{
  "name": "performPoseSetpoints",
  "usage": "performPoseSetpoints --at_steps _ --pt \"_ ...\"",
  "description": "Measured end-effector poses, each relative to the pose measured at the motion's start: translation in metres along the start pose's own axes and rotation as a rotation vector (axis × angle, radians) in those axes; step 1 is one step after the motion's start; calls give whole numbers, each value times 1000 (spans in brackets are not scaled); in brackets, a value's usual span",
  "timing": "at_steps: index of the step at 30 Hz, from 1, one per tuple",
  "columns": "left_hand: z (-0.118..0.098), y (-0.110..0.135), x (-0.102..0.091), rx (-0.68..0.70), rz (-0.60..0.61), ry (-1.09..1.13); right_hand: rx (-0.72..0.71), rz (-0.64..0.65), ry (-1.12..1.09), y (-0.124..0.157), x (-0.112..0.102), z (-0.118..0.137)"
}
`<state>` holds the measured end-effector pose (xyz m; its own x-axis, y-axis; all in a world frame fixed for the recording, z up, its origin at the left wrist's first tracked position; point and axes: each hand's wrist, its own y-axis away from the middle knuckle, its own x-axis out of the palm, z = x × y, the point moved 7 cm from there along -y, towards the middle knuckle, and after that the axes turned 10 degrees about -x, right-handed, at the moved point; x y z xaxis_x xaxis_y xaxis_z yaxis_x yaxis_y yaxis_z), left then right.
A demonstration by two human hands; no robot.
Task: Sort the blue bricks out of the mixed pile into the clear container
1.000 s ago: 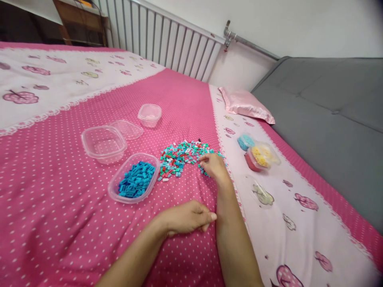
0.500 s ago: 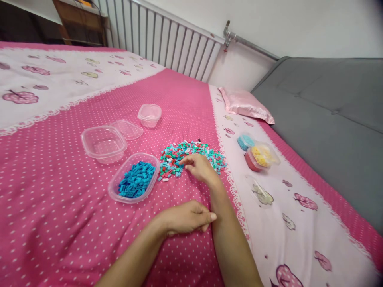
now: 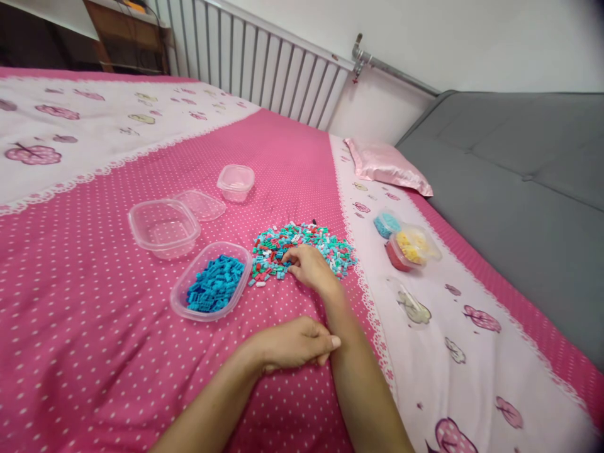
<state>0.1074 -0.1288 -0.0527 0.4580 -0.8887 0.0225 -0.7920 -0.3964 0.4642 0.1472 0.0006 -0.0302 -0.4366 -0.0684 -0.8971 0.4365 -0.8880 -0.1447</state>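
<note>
A loose pile of small toy building bricks [image 3: 325, 242] in teal, green, red, white and blue lies on the pink bedspread. My right hand [image 3: 309, 265] reaches in at the pile's near side, thumb and fingers curled together in a pinch; what is between the tips is too small to make out. Closer to me, my left hand [image 3: 297, 343] is closed, its thumb pressed over curled fingers beside my right forearm. Its palm is hidden. Left of the pile stands a clear plastic tub [image 3: 177, 302] holding many blue bricks [image 3: 216, 284].
Further left are a clear tub [image 3: 163, 226], a lid [image 3: 202, 206] and a smaller tub [image 3: 236, 181]. On the right, tubs hold light-blue bricks [image 3: 387, 223] and yellow bricks [image 3: 409, 245]; a clear lid [image 3: 410, 305] lies nearer. Behind are a pink pillow [image 3: 387, 167] and a grey headboard [image 3: 514, 176].
My right hand has shifted slightly left within the pile, and its fingers have curled closer together. The left hand stays where it was.
</note>
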Motion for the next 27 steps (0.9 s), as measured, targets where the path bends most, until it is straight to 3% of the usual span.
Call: performPoseSetpoints --at_steps 6,12,15,17,20,25,27 --pt "0 3 -3 -3 -20 155 7 -6 -146 5 -7 -2" --pt "7 0 -31 -80 -224 846 52 -124 -333 17 -39 -10" --pt "9 2 -45 -48 -293 1182 -19 -130 -422 26 -55 8" --pt "9 4 -49 -26 -298 1287 -79 -53 -465 31 -58 26" --pt "10 4 -50 -18 -280 1336 -111 62 -489 35 -53 42" --pt "11 1 -45 -28 -249 1263 7 -155 -448 25 -52 17" --pt "8 0 -38 -33 -184 1105 23 -127 -435 18 -41 9"
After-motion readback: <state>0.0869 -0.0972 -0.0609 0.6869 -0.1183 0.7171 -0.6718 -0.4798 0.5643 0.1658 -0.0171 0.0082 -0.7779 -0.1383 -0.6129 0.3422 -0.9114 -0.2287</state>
